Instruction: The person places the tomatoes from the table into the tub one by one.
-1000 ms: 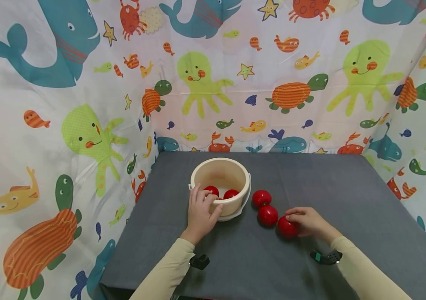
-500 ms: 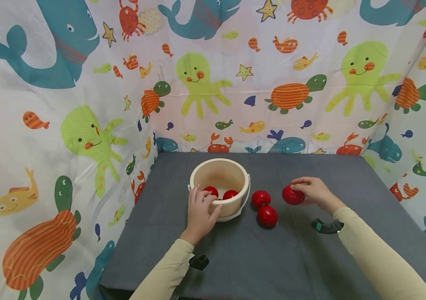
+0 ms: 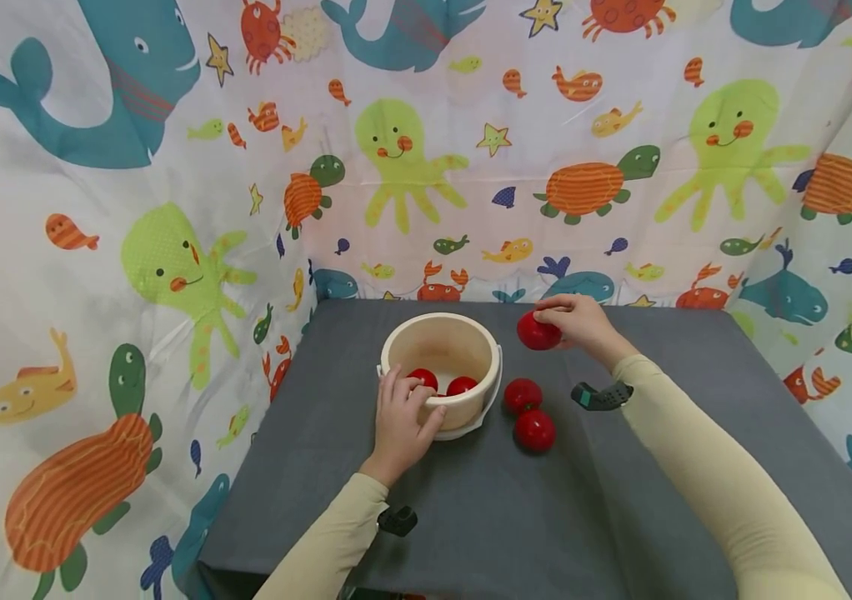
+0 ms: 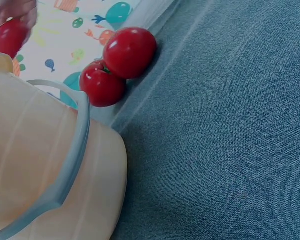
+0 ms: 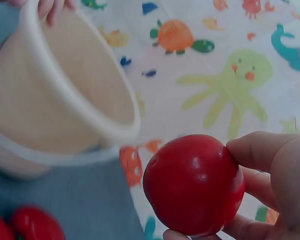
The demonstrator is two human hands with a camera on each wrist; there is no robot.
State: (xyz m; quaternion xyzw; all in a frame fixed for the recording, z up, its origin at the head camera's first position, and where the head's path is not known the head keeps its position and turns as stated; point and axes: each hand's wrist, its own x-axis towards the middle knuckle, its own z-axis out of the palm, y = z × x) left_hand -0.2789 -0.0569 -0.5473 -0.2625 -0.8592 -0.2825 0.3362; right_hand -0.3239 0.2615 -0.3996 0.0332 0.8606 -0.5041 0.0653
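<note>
A cream bucket (image 3: 441, 333) stands upright on the table, with two red tomatoes (image 3: 462, 386) visible inside. My left hand (image 3: 403, 417) grips its near rim, fingers over the edge and thumb outside. Up in the air, right of the bucket and a little beyond it, my right hand (image 3: 583, 325) holds a red tomato (image 3: 538, 331) between thumb and fingers; the right wrist view shows this tomato (image 5: 192, 185) close up. Two more tomatoes (image 3: 534, 431) lie touching each other just right of the bucket, one showing a green stem (image 4: 106, 69) in the left wrist view.
A dark grey cloth covers the table (image 3: 666, 467). Behind it and at both sides hangs a curtain (image 3: 486, 167) printed with sea animals. The bucket's white handle (image 3: 496, 392) hangs down on its right side. Each wrist wears a black band (image 3: 601, 397).
My right hand has picked the nearest tomato off the table, raised it, and carried it away from me and then left towards the bucket. My left hand stays on the rim.
</note>
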